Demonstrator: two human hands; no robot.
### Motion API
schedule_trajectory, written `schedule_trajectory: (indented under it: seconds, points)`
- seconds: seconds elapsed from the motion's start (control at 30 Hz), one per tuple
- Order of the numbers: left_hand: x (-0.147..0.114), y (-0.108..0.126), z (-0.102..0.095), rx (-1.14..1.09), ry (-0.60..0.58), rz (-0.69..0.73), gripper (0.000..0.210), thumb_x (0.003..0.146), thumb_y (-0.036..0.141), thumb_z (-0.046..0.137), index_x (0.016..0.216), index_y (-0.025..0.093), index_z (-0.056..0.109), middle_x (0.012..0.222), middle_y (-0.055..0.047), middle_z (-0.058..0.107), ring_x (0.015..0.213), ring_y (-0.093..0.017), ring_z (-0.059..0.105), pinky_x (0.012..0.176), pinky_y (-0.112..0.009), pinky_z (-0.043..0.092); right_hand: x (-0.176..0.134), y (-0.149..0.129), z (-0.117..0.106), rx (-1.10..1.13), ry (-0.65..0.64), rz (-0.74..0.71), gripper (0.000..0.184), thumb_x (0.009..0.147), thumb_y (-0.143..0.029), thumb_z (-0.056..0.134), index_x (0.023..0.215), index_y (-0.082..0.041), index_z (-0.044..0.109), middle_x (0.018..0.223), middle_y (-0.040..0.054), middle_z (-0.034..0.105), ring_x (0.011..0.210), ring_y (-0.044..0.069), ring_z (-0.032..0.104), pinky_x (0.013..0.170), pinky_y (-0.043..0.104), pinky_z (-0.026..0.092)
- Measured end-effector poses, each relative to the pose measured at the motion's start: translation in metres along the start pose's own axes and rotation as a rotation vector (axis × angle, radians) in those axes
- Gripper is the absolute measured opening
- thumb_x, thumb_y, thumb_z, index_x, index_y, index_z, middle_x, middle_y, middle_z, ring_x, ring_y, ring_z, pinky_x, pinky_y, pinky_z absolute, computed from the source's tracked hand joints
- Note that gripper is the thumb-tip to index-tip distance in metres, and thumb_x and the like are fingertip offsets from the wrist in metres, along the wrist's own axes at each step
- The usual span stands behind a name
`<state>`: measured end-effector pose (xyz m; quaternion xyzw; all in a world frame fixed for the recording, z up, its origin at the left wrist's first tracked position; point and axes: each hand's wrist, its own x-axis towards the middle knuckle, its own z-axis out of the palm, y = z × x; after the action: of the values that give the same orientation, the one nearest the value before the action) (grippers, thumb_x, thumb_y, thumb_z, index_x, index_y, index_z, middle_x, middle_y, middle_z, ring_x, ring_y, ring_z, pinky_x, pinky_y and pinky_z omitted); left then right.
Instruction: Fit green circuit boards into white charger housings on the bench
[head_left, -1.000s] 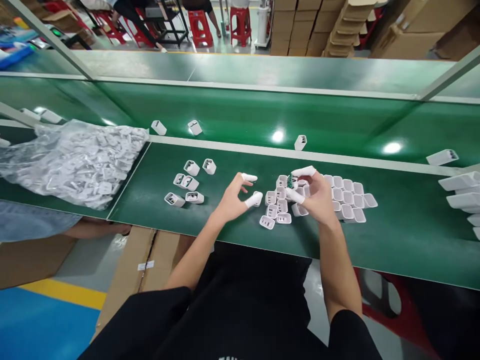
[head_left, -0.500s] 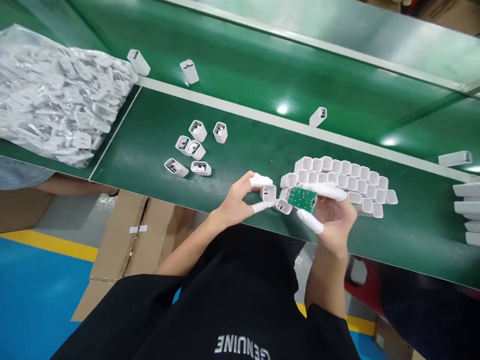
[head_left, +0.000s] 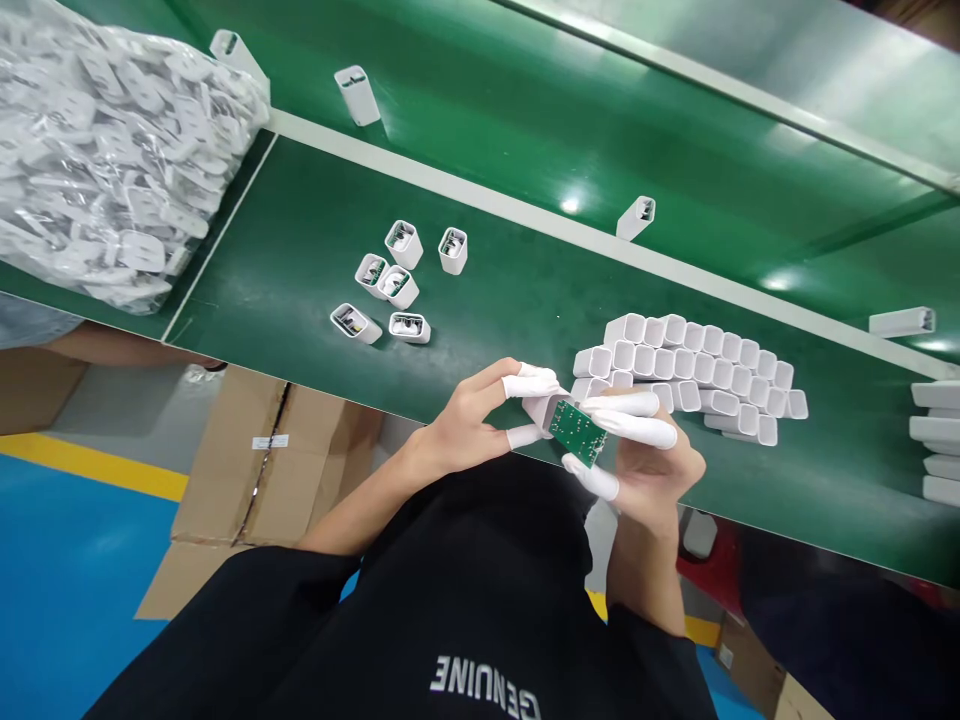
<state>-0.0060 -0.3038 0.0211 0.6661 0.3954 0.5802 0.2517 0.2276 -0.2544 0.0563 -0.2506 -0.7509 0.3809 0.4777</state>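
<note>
Pinching narrowly: hollow white plastic shell [head_left: 535, 408] in left hand [head_left: 476, 412], flat rectangular green circuit board [head_left: 577, 432] in right hand [head_left: 654, 458], slanting lengthwise from shell's mouth toward lower right, near counter's [head_left: 495, 310] edge.

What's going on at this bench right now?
A person's left hand holds a white casing, while the right hand holds a green circuit board at its open end; much of the board shows outside. Six casings with parts inside are on the bench to the left, near a clear bag of white pieces. More white casings lie grouped to the right.
</note>
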Motion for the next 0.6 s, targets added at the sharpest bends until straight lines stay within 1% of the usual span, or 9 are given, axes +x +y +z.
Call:
schedule_trajectory:
  seconds: [0.23,0.4,0.47,0.6]
  points:
    - [0.004,0.001,0.005,-0.005,-0.018,0.008,0.061,0.097,0.020,0.091,0.154,0.028,0.070,0.131,-0.010,0.081,0.119,-0.024,0.083,0.101,-0.040,0.074,-0.003,0.001,-0.005,0.001,-0.016,0.006,0.071,0.079,-0.017,0.101,0.143,-0.042,0.080,0.122,0.0047,0.087,0.100,0.032,0.082,0.081,0.056,0.072]
    - [0.002,0.001,0.008,-0.007,-0.027,0.009,0.061,0.097,0.020,0.091,0.154,0.028,0.070,0.132,-0.011,0.080,0.120,-0.024,0.083,0.102,-0.040,0.074,-0.006,0.003,-0.010,-0.010,-0.014,0.007,0.070,0.080,-0.022,0.102,0.143,-0.044,0.079,0.121,0.0035,0.087,0.100,0.032,0.082,0.081,0.055,0.072]
    - [0.002,0.001,0.009,-0.007,-0.034,0.004,0.062,0.097,0.020,0.091,0.155,0.029,0.070,0.132,-0.010,0.080,0.118,-0.024,0.083,0.101,-0.040,0.074,-0.007,0.003,-0.011,-0.008,-0.016,0.006,0.071,0.079,-0.019,0.101,0.143,-0.043,0.079,0.121,0.0040,0.087,0.101,0.032,0.082,0.081,0.055,0.072]
    - [0.004,0.002,0.011,-0.008,-0.040,0.017,0.061,0.097,0.018,0.091,0.154,0.027,0.071,0.132,-0.011,0.081,0.118,-0.024,0.083,0.100,-0.039,0.073,-0.009,0.002,-0.013,-0.010,-0.004,0.007,0.071,0.079,-0.016,0.100,0.142,-0.041,0.079,0.120,0.0046,0.087,0.101,0.032,0.083,0.080,0.055,0.073]
